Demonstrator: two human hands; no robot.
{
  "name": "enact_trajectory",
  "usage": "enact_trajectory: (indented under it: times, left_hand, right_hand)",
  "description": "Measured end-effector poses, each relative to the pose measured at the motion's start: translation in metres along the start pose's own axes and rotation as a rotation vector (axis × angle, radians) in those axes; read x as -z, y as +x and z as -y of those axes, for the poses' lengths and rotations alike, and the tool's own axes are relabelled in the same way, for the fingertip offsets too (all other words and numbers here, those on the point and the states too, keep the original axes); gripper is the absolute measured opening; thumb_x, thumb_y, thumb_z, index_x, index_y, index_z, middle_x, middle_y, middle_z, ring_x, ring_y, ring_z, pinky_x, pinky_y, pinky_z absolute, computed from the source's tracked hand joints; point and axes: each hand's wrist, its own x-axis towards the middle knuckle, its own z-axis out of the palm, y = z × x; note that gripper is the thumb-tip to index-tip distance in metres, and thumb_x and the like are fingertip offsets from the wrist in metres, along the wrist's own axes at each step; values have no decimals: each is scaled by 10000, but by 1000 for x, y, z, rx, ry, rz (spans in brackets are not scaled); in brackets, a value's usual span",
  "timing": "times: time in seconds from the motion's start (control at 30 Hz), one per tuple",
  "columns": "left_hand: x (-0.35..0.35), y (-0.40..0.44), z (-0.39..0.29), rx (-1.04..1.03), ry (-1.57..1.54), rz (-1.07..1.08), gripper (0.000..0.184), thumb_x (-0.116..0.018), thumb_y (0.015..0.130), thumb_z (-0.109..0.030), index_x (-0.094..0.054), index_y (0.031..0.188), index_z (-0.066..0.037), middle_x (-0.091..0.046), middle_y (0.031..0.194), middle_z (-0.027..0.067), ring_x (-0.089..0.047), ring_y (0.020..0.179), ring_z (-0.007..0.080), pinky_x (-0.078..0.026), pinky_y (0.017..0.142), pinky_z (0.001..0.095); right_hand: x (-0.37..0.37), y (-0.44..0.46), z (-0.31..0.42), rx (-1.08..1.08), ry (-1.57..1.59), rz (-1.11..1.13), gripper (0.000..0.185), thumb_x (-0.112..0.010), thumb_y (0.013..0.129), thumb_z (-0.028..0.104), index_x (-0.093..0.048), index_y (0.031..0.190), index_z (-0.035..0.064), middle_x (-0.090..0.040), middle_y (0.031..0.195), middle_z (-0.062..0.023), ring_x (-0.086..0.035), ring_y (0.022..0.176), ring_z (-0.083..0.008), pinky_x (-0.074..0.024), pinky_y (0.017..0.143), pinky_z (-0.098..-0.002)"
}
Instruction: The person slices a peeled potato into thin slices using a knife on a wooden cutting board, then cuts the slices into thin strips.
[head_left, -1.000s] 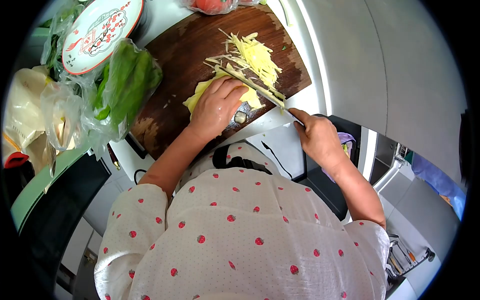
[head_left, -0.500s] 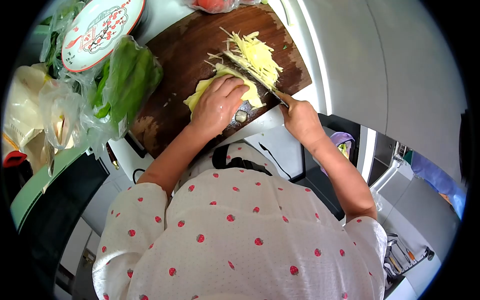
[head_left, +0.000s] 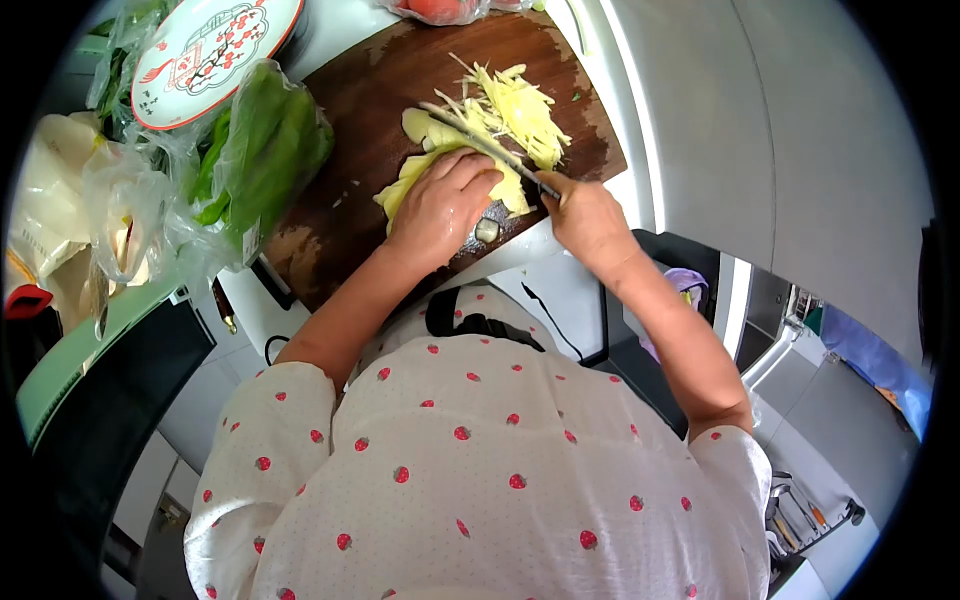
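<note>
My right hand [head_left: 590, 222] is closed round the handle of a kitchen knife [head_left: 488, 148], whose blade points away to the upper left. The blade lies along the edge of a pile of pale yellow potato slices [head_left: 398, 192]. Bent over that pile, my left hand [head_left: 440, 207] presses the slices down, fingers together and close to the blade. Thin potato shreds [head_left: 530, 118] are heaped on the blade's far side. Everything rests on a dark wooden cutting board [head_left: 345, 120]. A small pale lump [head_left: 487, 230] sits near the board's front edge, beside my left hand.
Left of the board are green peppers in a plastic bag [head_left: 270, 135] and a patterned plate [head_left: 210, 60]. More plastic bags [head_left: 125, 210] lie farther left. Bagged red produce [head_left: 440, 8] is at the back. An open drawer with utensils [head_left: 800, 510] is at lower right.
The knife and my right hand have shifted slightly left, toward my left hand. A potato slice now shows flat by the blade's far end. My left hand still presses the pile.
</note>
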Motion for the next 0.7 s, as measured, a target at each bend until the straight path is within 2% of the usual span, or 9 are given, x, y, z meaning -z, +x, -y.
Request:
enact_trajectory:
  times: [0.13, 0.23, 0.33, 0.43, 0.57, 0.7]
  left_hand:
    - [0, 3, 3, -1, -33, -9, 351, -695, 727, -49, -624, 1070, -22, -570, 1108, 111, -519, 1074, 316, -433, 927, 398]
    - [10, 4, 0, 43, 38, -88, 361, -707, 734, -93, -615, 1079, -35, -556, 1130, 114, -511, 1080, 323, -423, 931, 404]
    - [15, 2, 1, 102, 76, -80, 374, -716, 737, -134, -612, 1088, -52, -546, 1143, 117, -505, 1083, 323, -413, 930, 410]
    - [19, 2, 1, 98, 66, -56, 364, -712, 739, -129, -619, 1084, -61, -548, 1130, 113, -505, 1077, 316, -411, 926, 410]
    - [11, 0, -2, 0, 68, -39, 321, -699, 722, -94, -626, 1031, -52, -560, 1087, 91, -508, 1054, 298, -418, 933, 405]
    - [8, 3, -3, 22, 72, -27, 300, -683, 724, -62, -628, 1018, -50, -568, 1077, 76, -510, 1053, 286, -425, 927, 393]
  right_hand:
    - [6, -8, -12, 23, 51, -90, 264, -580, 853, 137, -647, 1099, 71, -633, 780, -240, -625, 747, -394, -510, 699, -456]
    - [18, -19, -14, -17, 46, -44, 282, -576, 856, 133, -636, 1121, 59, -625, 776, -251, -618, 736, -402, -505, 692, -457]
    - [25, -28, -12, -43, 87, -46, 279, -586, 870, 128, -616, 1101, -27, -590, 756, -289, -598, 732, -423, -483, 681, -421]
    - [27, -34, -13, -63, 99, -17, 293, -572, 859, 126, -626, 1139, 57, -616, 781, -261, -605, 728, -414, -493, 684, -468]
    - [34, -41, -11, -86, 79, 38, 285, -574, 861, 129, -627, 1134, 72, -624, 780, -254, -614, 740, -406, -499, 690, -467]
    - [33, -50, -12, -34, -14, 40, 275, -568, 862, 128, -621, 1127, 80, -634, 759, -237, -626, 736, -394, -507, 691, -466]
